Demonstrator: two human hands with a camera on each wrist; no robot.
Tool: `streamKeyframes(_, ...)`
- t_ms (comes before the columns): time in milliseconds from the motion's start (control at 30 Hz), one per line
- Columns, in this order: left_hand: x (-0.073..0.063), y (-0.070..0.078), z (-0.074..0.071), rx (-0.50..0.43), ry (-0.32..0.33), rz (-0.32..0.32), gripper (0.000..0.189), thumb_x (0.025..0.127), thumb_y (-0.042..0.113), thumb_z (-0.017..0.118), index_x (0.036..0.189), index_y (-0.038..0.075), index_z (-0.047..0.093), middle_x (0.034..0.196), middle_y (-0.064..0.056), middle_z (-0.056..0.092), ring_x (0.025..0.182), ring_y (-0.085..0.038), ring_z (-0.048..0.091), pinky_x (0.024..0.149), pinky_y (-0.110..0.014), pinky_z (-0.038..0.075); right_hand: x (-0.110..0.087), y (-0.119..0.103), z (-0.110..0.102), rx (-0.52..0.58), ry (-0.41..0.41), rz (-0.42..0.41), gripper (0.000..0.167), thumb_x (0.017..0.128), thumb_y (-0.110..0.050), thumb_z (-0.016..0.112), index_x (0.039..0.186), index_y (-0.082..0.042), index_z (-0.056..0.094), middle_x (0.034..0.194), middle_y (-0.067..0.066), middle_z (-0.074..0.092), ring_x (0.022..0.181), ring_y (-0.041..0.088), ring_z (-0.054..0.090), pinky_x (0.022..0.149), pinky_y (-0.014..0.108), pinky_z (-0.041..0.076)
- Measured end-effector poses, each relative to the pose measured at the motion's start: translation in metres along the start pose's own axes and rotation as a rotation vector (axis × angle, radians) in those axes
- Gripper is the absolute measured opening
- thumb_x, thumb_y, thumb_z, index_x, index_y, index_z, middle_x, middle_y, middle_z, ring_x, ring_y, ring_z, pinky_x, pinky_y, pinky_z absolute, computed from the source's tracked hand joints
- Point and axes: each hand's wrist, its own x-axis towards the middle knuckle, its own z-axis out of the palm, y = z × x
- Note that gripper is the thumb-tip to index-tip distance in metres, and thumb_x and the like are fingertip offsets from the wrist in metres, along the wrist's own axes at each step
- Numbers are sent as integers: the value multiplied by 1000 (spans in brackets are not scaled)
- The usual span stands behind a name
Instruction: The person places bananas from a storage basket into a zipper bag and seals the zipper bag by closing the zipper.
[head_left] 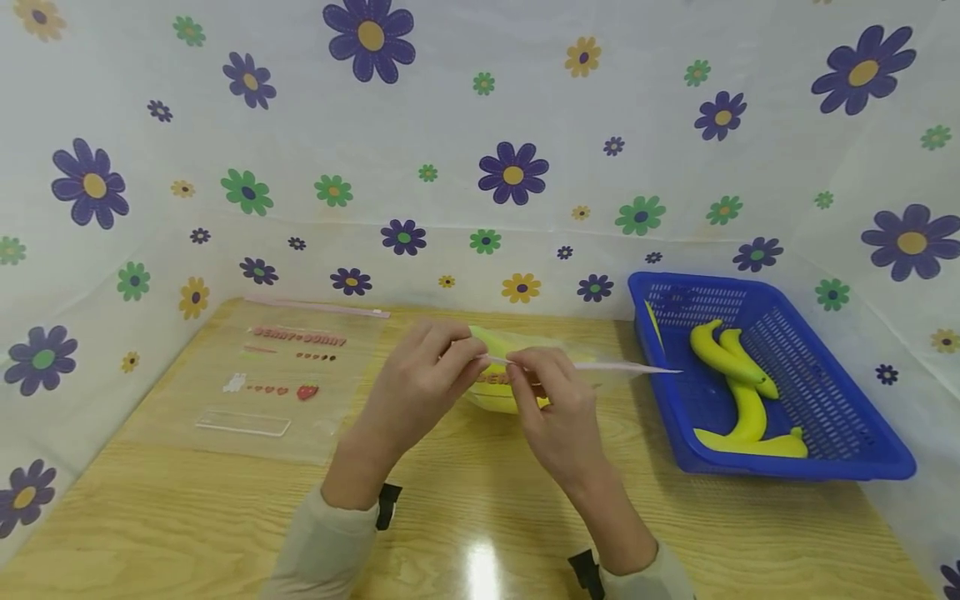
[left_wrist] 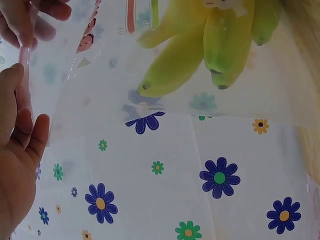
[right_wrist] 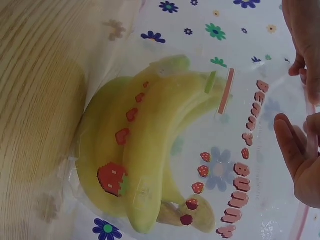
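A clear zip bag (right_wrist: pixel 272 175) with pink and red print hangs between the two hands, with several yellow bananas (right_wrist: pixel 142 150) inside it. Its pink zip strip (head_left: pixel 618 367) runs along the top edge and sticks out to the right towards the basket. The left hand (head_left: pixel 423 387) pinches this strip near its left part between thumb and fingers. Close beside it, the right hand (head_left: pixel 558 412) pinches the same strip from the right. In the left wrist view, the bananas (left_wrist: pixel 175 67) show through the plastic below the strip.
Flat on the wooden table (head_left: pixel 442 517) at left lies a second printed zip bag (head_left: pixel 180 375) with a pink strip. A blue basket (head_left: pixel 847 375) at right holds several bananas (head_left: pixel 750 408). Flower-patterned white cloth (head_left: pixel 450 108) stands behind and at both sides.
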Motion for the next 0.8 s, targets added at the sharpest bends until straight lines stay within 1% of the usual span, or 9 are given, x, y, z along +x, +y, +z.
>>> streamKeyframes(100, 1, 1, 1, -10, -9, 4, 26, 104, 21, 53, 93, 1, 66, 90, -11, 60, 79, -26, 55, 68, -31, 53, 0, 0, 1, -5, 13, -15, 11, 87, 8, 69, 96, 3, 68, 91, 12, 66, 70, 16, 64, 64, 18, 54)
streamKeyframes(300, 0, -4, -1, -33, -37, -17, 24, 103, 20, 55, 95, 0, 67, 92, -13, 61, 81, -27, 57, 71, -32, 55, 1, -1, 0, -28, 17, -43, 13, 84, 11, 71, 92, 3, 68, 88, 11, 67, 69, 15, 61, 61, 18, 52)
streamKeyframes(533, -3, -8, -5, -47, -45, -33, 26, 104, 20, 52, 95, 0, 66, 93, -13, 61, 83, -28, 58, 74, -34, 55, 1, -1, 0, -31, -8, -31, 8, 86, 8, 70, 93, 3, 68, 88, 12, 67, 73, 16, 64, 64, 19, 55)
streamKeyframes(700, -5, -8, -6, -54, -47, -49, 27, 104, 21, 52, 97, -2, 66, 93, -14, 61, 84, -28, 57, 73, -34, 55, 1, -1, 1, -30, -9, -24, 10, 85, 10, 71, 93, 3, 68, 89, 11, 68, 73, 16, 65, 65, 20, 56)
streamKeyframes(800, -4, -7, -5, -44, -44, -49, 27, 103, 21, 53, 96, -2, 66, 93, -13, 60, 83, -28, 56, 73, -34, 54, 1, -2, 2, -13, -4, -6, 9, 87, 8, 69, 95, 3, 68, 89, 12, 67, 74, 17, 66, 65, 21, 57)
